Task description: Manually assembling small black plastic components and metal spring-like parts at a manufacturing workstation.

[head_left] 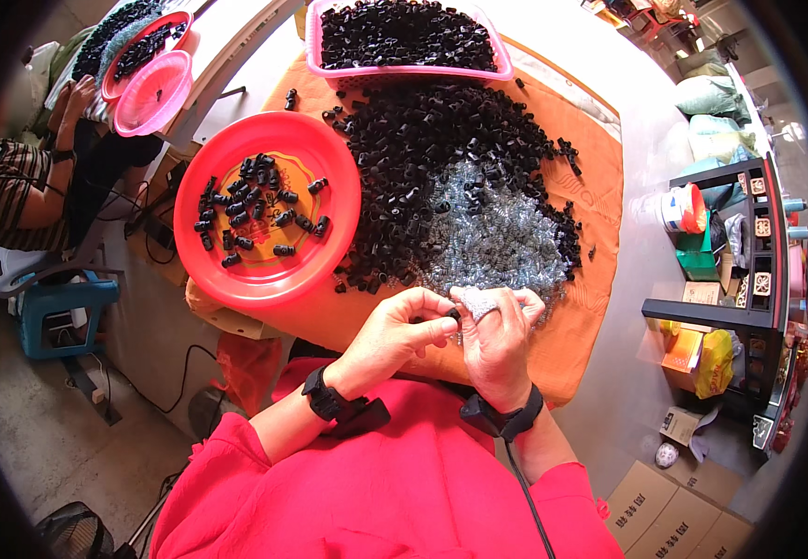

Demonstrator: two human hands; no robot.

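Close together in front of my chest, both hands meet at the near edge of a heap of small parts. My left hand (394,331) is closed, thumb and forefinger pinching a small black plastic part (452,315). My right hand (499,345) is closed beside it, with whitish wrapping (478,303) around a finger; what its fingertips hold is hidden. Just beyond lies a pile of small silvery, see-through pieces (492,233), too small to name. A larger pile of black plastic parts (413,140) surrounds it. Left of the piles, a red round tray (325,252) holds several black pieces.
A pink basket (502,70) full of black parts stands at the far side of the orange table cover (590,279). Another person (27,191) sits at the left near a pink bowl (157,98). Shelving (716,312) stands right; cardboard boxes (665,512) lie below it.
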